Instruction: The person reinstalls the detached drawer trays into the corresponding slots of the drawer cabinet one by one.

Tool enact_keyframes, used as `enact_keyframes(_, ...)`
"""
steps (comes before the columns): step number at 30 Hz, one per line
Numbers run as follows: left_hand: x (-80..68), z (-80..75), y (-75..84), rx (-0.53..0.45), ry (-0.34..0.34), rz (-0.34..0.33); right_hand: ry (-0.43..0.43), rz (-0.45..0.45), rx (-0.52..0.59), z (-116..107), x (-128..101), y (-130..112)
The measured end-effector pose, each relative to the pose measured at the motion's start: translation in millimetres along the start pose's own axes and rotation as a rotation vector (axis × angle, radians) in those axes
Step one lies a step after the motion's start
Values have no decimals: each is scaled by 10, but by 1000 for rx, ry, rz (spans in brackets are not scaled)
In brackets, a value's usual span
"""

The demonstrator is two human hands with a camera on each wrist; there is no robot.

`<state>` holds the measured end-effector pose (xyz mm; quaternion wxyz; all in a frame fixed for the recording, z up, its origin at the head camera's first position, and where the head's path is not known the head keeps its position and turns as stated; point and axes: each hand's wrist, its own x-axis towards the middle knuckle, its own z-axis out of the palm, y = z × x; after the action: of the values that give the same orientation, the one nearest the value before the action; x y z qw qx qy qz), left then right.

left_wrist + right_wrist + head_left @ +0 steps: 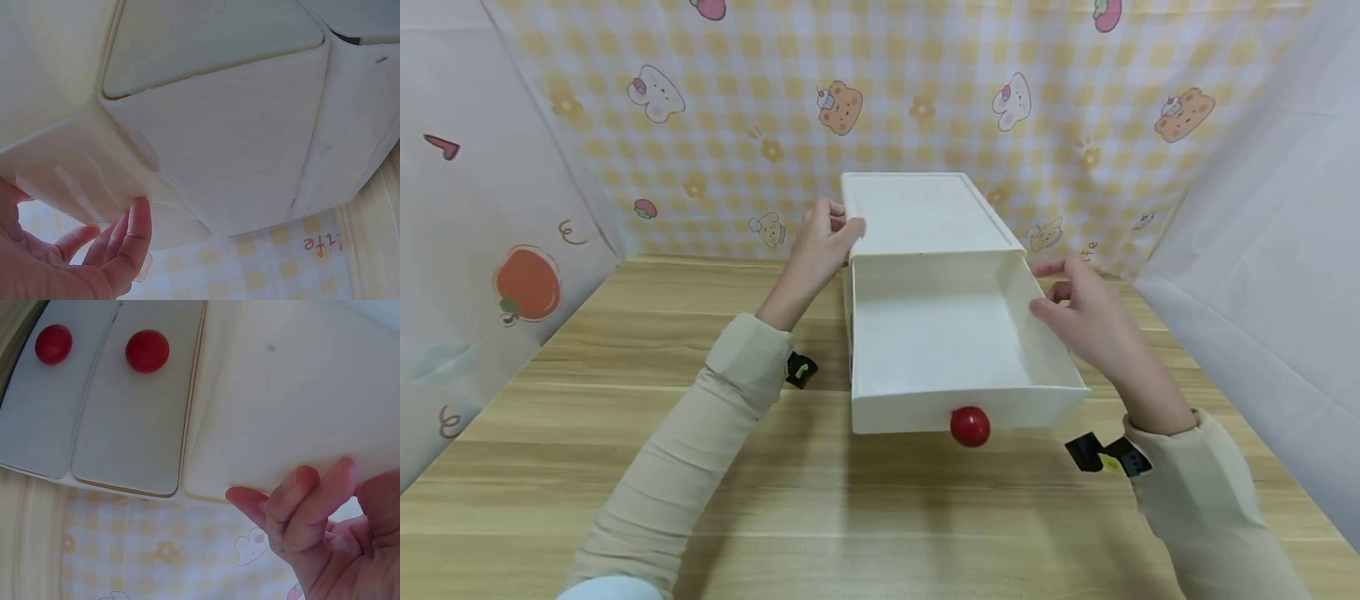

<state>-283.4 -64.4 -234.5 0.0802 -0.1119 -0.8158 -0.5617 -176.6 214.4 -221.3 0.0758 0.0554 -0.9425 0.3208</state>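
Observation:
A white drawer cabinet (928,208) stands on the table with its top drawer (940,333) pulled far out toward me. Nothing lies inside that drawer, and a round red knob (970,427) sits on its front. My left hand (823,246) holds the cabinet's upper left edge, thumb on top and fingertips against the side (81,169). At the drawer's right wall, my right hand (1086,312) grips the rim with the thumb, its other fingers bent along the outer side. Two closed lower drawers with red knobs (147,351) show in the right wrist view.
The wood-grain table (737,517) extends around the cabinet. Behind hangs a yellow checked cloth (917,100) with cartoon prints, and pale cloth (1262,217) stands at both sides. Black devices (1108,454) are strapped at both wrists.

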Motion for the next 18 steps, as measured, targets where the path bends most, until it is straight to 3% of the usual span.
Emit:
enact_keyframes(11, -5, -4, 0, 3, -12, 6, 81, -15, -56, 6, 192, 8)
enact_keyframes(18, -6, -4, 1, 5, -9, 4, 75, 27, -93, 3, 333, -3)
